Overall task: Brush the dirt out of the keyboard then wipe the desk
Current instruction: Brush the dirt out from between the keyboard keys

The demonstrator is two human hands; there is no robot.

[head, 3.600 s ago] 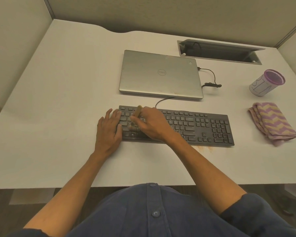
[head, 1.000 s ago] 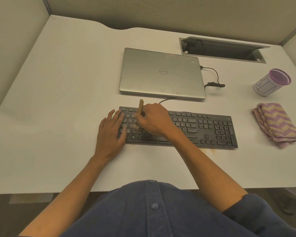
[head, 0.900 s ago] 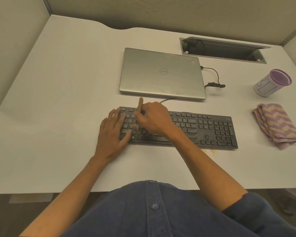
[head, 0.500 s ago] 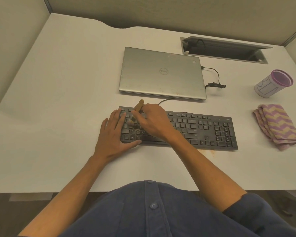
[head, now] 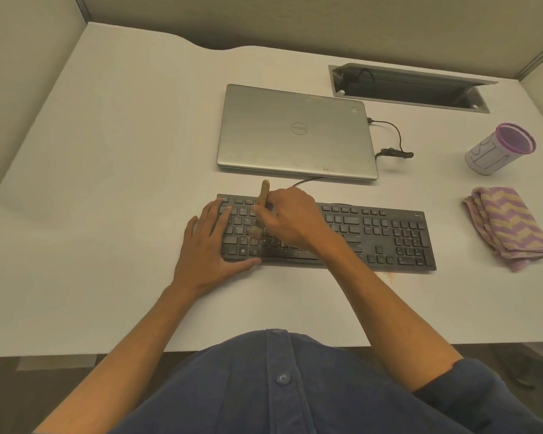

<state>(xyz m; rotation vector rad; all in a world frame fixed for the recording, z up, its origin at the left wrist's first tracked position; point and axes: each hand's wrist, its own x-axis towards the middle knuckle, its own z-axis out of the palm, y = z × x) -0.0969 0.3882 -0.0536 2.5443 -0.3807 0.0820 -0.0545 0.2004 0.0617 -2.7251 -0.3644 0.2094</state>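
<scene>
Clearly the brushing step is in hand: the right hand has its grip curled round the brush, bristles down on the left keys of the keyboard, wooden handle sticking up past the far edge, while the left hand lies flat with straight fingers, pressing the keyboard's left end to the desk. Next, I judge, the strokes must work rightward across the uncleaned keys before the cloth, well apart at the right, is fetched for wiping.

The closed silver laptop bears a round "Dell" logo; the keyboard legends are mostly too small to read.
</scene>
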